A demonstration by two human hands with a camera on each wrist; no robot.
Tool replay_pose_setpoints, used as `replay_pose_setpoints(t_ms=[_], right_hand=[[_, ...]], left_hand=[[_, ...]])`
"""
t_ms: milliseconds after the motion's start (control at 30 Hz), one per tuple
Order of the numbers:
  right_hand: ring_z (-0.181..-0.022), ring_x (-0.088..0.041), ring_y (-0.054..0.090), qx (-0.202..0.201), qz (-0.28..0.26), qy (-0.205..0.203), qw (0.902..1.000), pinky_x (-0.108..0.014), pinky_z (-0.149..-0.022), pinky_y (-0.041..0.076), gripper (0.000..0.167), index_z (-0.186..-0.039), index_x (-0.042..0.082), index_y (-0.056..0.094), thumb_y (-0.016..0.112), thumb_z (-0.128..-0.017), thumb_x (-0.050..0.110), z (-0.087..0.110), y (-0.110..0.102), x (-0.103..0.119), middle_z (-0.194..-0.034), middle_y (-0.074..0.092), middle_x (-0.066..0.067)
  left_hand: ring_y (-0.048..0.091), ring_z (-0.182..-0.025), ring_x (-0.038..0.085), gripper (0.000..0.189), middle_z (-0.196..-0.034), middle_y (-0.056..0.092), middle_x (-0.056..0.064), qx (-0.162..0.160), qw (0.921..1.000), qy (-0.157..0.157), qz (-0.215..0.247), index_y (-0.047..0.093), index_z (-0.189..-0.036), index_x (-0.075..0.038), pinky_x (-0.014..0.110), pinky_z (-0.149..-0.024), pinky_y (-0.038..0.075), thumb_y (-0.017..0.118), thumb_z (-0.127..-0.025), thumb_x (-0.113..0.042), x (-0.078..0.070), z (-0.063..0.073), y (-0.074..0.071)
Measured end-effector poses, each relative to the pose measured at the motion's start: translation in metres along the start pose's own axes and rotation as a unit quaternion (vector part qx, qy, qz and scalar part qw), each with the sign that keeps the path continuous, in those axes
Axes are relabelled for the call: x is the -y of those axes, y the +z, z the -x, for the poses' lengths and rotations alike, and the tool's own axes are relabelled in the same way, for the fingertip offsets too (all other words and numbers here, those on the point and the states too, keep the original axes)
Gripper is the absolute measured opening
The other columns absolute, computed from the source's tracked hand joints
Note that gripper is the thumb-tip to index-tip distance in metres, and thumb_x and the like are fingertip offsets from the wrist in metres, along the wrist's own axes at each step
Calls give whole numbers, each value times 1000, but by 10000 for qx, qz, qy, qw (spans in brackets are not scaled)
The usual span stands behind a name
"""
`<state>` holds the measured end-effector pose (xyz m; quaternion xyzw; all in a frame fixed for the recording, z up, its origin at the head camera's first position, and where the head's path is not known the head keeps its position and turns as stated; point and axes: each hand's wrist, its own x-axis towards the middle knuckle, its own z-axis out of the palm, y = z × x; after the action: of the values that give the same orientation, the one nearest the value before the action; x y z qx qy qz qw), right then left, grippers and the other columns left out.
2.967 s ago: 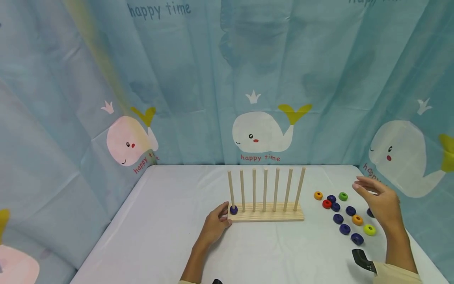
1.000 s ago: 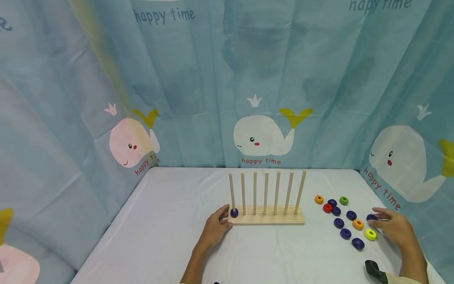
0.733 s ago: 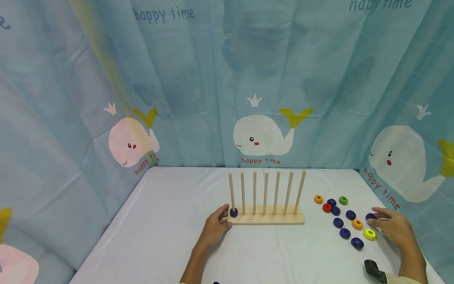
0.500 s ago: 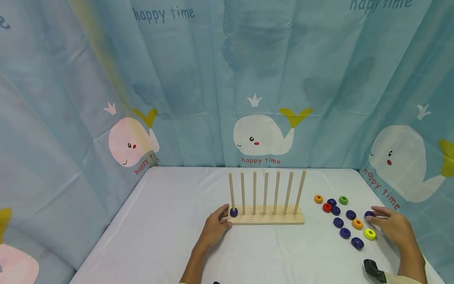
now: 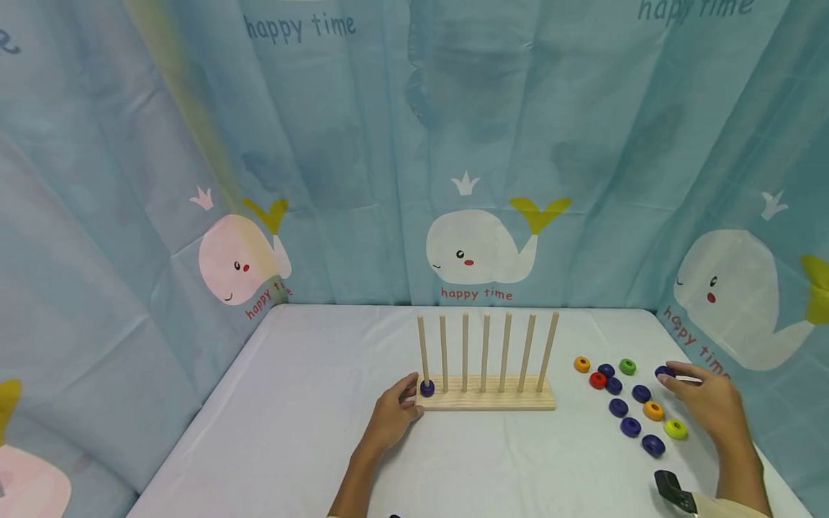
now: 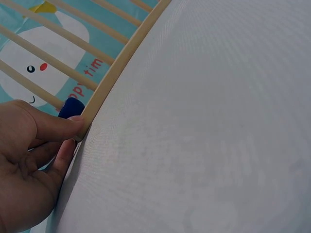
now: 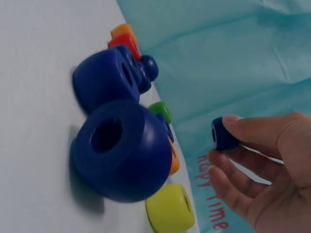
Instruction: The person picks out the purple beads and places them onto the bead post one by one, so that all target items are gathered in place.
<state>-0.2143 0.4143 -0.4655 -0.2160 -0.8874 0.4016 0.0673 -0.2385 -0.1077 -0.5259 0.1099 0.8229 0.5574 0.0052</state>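
My left hand (image 5: 391, 411) grips the left end of a wooden peg rack (image 5: 492, 399), thumb in front and fingers behind. In the left wrist view the thumb presses the base edge next to a blue bead (image 6: 72, 108) on the first peg. Several upright pegs stand on the rack; only the leftmost carries a bead (image 5: 427, 388). My right hand (image 5: 709, 403) pinches a dark blue bead (image 5: 664, 371) between thumb and fingers, raised off the table. The right wrist view shows that held bead (image 7: 223, 134) with its hole facing left.
Loose beads lie right of the rack: orange (image 5: 582, 365), red (image 5: 597, 380), green (image 5: 627, 367), yellow (image 5: 676, 429) and several blue ones (image 5: 653, 446). A white cloth covers the table (image 5: 291, 432). A blue whale-print curtain (image 5: 363, 144) hangs behind.
My right hand has come down to a blue bead at the right, pinched it, and lifted it up and slightly left. My left hand stays on the rack's end.
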Motion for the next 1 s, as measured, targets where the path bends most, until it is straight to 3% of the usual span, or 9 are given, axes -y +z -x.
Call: replay_pose_setpoints(t_ms=[167,433,833,1000], right_hand=[[-124,-55,40,-89,-100,-425,9990,-67,-95,40,62,-141,-4,44,60,-96,36,4,4,7,-141,41,-32],[-121,-56,42,-94,-11,-955,9954,-71,-90,40,65,-140,0,48,58,-95,45,10,13,21,-133,49,-32],[-121,-54,41,-125,-176,-1488,9886,-72,-88,40,65,-140,2,49,56,-96,48,18,24,43,-129,52,-30],[-117,-50,47,-176,-271,-1824,9827,-70,-87,44,61,-140,4,51,56,-96,46,23,29,56,-127,55,-28]], left_hand=[[55,-118,27,63,-131,56,15,5,10000,25,-20,44,-145,-4,27,-95,50,66,-86,4,0,-1,0],[55,-119,26,64,-132,56,13,-22,10000,-21,-20,44,-145,-4,26,-96,49,66,-86,4,0,-1,0],[55,-119,25,63,-134,55,13,-48,9999,-23,-99,44,-145,-5,24,-95,49,66,-87,2,3,-2,2],[55,-120,26,63,-135,55,14,-43,10000,22,-42,44,-145,-4,25,-96,49,66,-86,4,4,-3,2]])
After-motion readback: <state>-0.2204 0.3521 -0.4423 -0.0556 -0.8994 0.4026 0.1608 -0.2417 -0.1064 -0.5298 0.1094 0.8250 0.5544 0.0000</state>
